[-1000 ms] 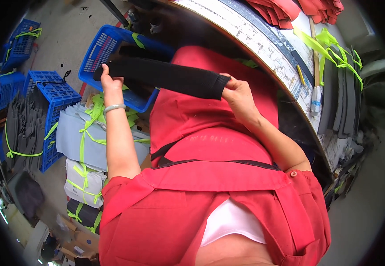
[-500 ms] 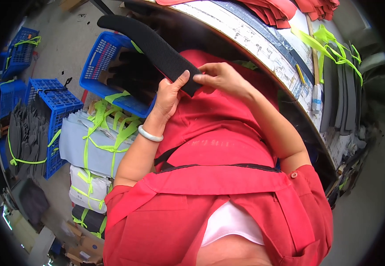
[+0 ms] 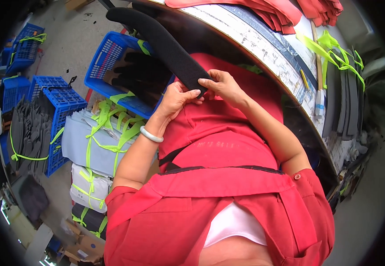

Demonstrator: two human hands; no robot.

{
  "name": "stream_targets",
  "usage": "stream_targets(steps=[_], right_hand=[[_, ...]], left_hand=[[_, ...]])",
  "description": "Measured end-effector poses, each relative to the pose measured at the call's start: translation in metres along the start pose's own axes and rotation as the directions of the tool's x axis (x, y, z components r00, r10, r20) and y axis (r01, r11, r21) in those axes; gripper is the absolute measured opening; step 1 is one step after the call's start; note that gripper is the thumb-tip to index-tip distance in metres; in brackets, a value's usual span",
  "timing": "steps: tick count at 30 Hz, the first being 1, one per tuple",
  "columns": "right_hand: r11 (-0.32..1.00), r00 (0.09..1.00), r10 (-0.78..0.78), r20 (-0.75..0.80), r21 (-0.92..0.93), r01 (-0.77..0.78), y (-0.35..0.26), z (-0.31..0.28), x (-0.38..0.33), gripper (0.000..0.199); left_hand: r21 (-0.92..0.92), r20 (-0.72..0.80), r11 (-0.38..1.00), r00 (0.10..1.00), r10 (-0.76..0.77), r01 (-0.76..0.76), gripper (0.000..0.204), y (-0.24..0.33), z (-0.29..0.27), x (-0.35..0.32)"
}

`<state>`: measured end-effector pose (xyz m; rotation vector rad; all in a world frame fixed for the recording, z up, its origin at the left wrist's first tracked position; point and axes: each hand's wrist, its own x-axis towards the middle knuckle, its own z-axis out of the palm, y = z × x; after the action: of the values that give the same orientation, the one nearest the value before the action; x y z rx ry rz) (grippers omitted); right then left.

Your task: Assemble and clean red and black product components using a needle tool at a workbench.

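Starting at the left, grey curved foam pieces [image 3: 28, 133] stand bundled with a neon-green strap in a blue plastic crate [image 3: 64, 99]. Next come pale-grey stacked sheets [image 3: 90, 144] tied with green straps, then a second blue crate [image 3: 108, 66] holding dark pieces. Over the lap, the left hand [image 3: 177, 99] pinches the near end of a long black curved mesh-textured strip [image 3: 166, 44], fingers closed on it. The right hand [image 3: 223, 86] grips that same end, thumb pressed on top. Red fabric pieces [image 3: 272, 13] lie along the worktable's [image 3: 263, 44] far edge.
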<state>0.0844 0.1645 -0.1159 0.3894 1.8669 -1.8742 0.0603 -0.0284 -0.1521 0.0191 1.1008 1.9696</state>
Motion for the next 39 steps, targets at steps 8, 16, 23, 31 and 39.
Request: stream_targets(steps=[8,16,23,31,39], right_hand=[[0.591,0.91,-0.378,0.172,-0.711,0.38,-0.036,-0.047,-0.003,0.025],[0.318,0.626,-0.727,0.282,-0.669,0.671,-0.148,-0.029,-0.041,0.027],[0.352,0.242,-0.925,-0.293,-0.42,0.836,-0.169,-0.005,-0.017,0.027],[0.689,0.671,-0.713,-0.202,-0.377,0.619,-0.118,-0.018,-0.007,0.018],[0.757,0.744,-0.632,-0.215,-0.375,0.535,-0.084,-0.018,-0.009,0.015]], left_hand=[[0.639,0.093,0.756,0.961,-0.262,0.144,0.02,0.043,0.022,-0.016],[0.953,0.142,0.229,0.96,0.243,-0.199,0.036,0.137,0.033,-0.006],[0.482,-0.157,0.409,0.383,0.91,-0.774,0.026,0.216,0.108,-0.006],[0.019,-0.114,0.79,0.784,0.61,-0.613,0.031,0.103,0.094,0.023],[-0.048,-0.132,0.886,0.882,0.451,-0.461,0.032,0.076,0.075,0.013]])
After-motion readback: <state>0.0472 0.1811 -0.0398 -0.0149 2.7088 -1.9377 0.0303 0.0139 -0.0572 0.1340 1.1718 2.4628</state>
